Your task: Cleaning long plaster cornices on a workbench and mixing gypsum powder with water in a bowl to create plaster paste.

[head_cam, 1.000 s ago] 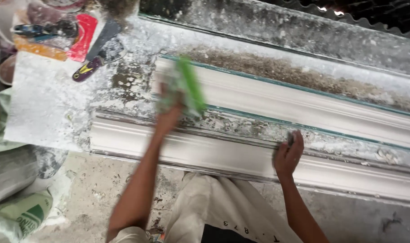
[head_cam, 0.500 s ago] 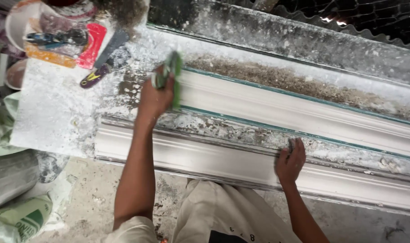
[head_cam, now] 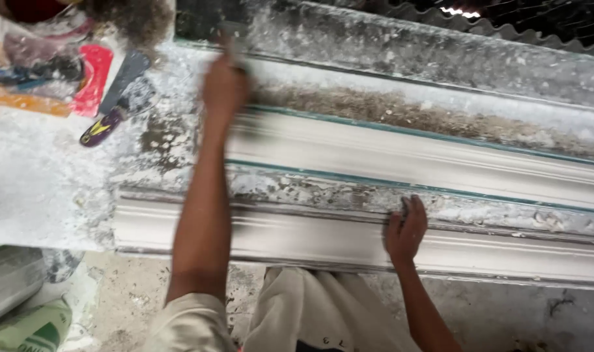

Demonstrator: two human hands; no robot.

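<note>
Left hand [head_cam: 224, 88] clenched around a small tool [head_cam: 235, 49] too blurred to identify, right hand [head_cam: 406, 229] spread flat with nothing in its grasp: a worker leans over a plaster-crusted workbench [head_cam: 43, 189], the left arm stretched far across it so the tool reaches the head of the rear moulding [head_cam: 427, 153]. That long white cornice length lies in a teal-edged mould [head_cam: 440, 135] running left to right, its profiled face upward, apparently so the surface stays within reach along its whole run. A second white moulding [head_cam: 297, 234] lies parallel at the near edge of the bench, just in front of the worker's pale trousers [head_cam: 310, 319]; the right palm rests on the speckled ledge between the two lengths, fingers touching the top of the near one, seemingly to brace the body during the long reach. At the bench's far left corner, well apart from both hands, a putty knife with a purple and yellow handle [head_cam: 111, 107] lies beside a red scraper [head_cam: 92, 78], parked clear of the mouldings. A green and white sack [head_cam: 30, 329] sits on the floor below the bench's left end
</note>
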